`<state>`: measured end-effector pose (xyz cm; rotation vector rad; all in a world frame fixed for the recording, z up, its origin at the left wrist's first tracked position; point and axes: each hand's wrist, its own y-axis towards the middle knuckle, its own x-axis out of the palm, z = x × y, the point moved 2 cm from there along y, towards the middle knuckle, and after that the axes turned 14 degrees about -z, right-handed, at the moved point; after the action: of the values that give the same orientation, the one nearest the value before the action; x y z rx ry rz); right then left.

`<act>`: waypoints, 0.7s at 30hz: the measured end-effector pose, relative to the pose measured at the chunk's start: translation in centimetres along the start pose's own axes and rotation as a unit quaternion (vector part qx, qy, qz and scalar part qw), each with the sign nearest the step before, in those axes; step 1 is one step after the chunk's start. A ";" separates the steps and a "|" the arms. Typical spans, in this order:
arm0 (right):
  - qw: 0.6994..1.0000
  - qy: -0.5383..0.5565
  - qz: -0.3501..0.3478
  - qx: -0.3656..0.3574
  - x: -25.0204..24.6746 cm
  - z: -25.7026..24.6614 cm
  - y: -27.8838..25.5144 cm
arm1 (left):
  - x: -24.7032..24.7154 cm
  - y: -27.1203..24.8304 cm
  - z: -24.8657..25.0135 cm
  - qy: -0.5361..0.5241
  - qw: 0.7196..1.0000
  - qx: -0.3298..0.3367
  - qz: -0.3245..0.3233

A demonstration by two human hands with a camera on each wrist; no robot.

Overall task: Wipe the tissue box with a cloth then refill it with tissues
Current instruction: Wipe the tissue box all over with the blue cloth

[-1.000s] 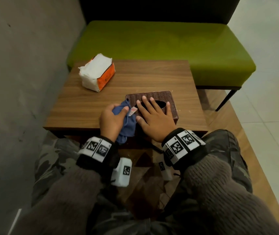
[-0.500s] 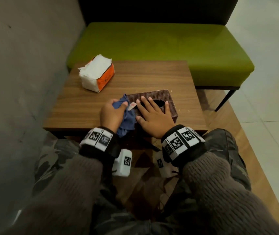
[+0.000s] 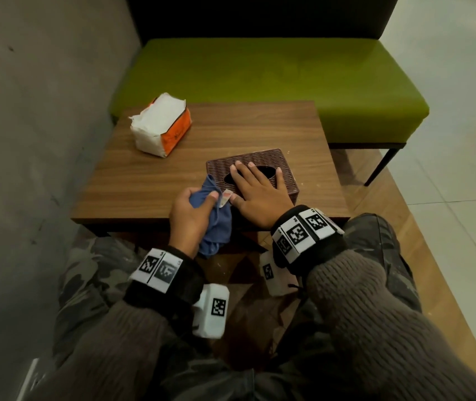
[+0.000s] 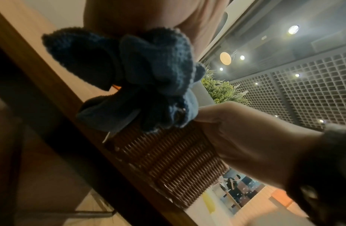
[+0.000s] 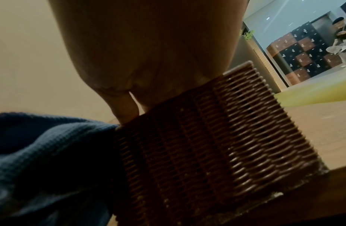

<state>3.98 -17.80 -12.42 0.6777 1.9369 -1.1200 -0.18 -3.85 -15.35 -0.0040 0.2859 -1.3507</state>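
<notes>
1. Wiping step, by my read: left hand (image 3: pixel 190 211) bunches the blue cloth (image 3: pixel 212 227) at the near-left corner of the tissue box (image 3: pixel 284 164), touching its side.
2. Right hand (image 3: pixel 255 195) lies flat on the box top, fingers straight, partly over the oval slot; it pins the box, nothing held.
3. Box sits near the front edge of the surface (image 3: pixel 150 180), long axis running left-right; cloth hand is nearer the unwiped left end.
4. Tissue pack (image 3: pixel 161 125) far-left, well apart.
5. Hidden: box inside, slot mostly covered, far side; cloth's contact patch unclear.
</notes>
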 end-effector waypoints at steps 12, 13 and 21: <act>0.997 0.020 -0.040 -0.067 -1.5 1.4 -0.3 | -1.7 7.7 3.5 0.205 0.972 0.025 -0.110; 0.997 0.031 -0.033 -0.068 -1.8 1.7 -0.4 | -2.0 7.4 3.1 0.221 0.970 0.027 -0.101; 0.979 0.169 0.110 0.000 -0.4 1.4 -0.5 | -1.5 0.1 0.6 0.131 0.989 0.022 -0.065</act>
<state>4.34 -19.31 -12.31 1.1122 2.0775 -0.9122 -0.28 -2.53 -14.48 0.1968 0.4845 -1.4883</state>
